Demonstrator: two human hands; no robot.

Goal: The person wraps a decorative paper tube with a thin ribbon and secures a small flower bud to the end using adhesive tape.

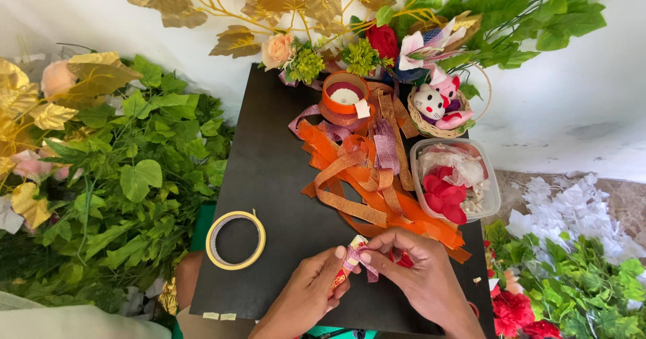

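Near the front edge of the black board [269, 171], my left hand [311, 292] and my right hand [420, 275] meet on one small item. It is a small red and gold object [343, 275] with a pink glittery ribbon [355, 258] wrapped around it. My left hand grips the object from below. The fingers of my right hand pinch the ribbon at the top. Something red [404, 259] shows under my right fingers; I cannot tell what it is.
A tape roll [235, 240] lies left of my hands. Orange and pink ribbons [363, 177] pile up behind them, with an orange ribbon spool [345, 96]. A clear tub of petals [455, 181] and a small basket with plush toys [441, 107] stand right. Artificial leaves [128, 184] and flowers surround the board.
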